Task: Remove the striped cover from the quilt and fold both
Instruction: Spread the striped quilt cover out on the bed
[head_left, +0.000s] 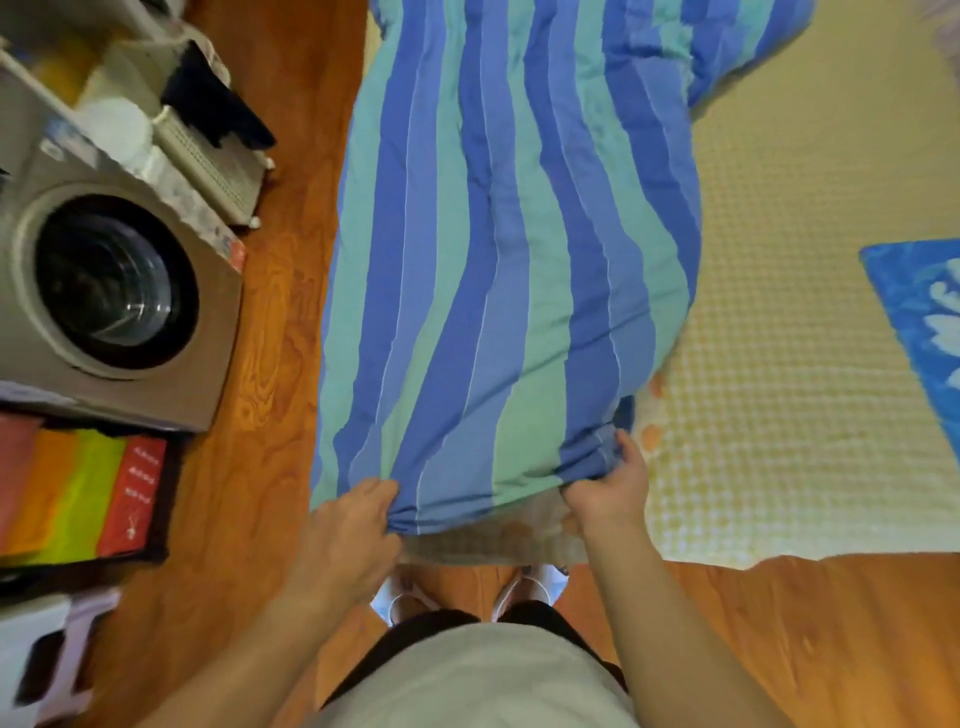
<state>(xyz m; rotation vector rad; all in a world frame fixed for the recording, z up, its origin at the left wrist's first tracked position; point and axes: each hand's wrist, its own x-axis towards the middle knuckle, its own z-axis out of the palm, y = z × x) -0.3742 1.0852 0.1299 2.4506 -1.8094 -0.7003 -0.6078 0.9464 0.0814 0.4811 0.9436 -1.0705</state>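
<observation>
Striped cover (498, 270) of blue and teal cotton, bunched near edge gripped by left hand (353, 525) and right hand (608, 483), both fists closed on fabric — quilt inside, lying along left edge of yellow checked mattress (789, 374), grey front-loading washing machine (109, 291) on wooden floor (275, 364) beside.

A striped cover (498, 249) lay along the left part of a mattress (789, 332), its near end gripped by a left hand (353, 525) and a right hand (608, 488); a washing machine (109, 291) stood on the floor (270, 364) to the left.
</observation>
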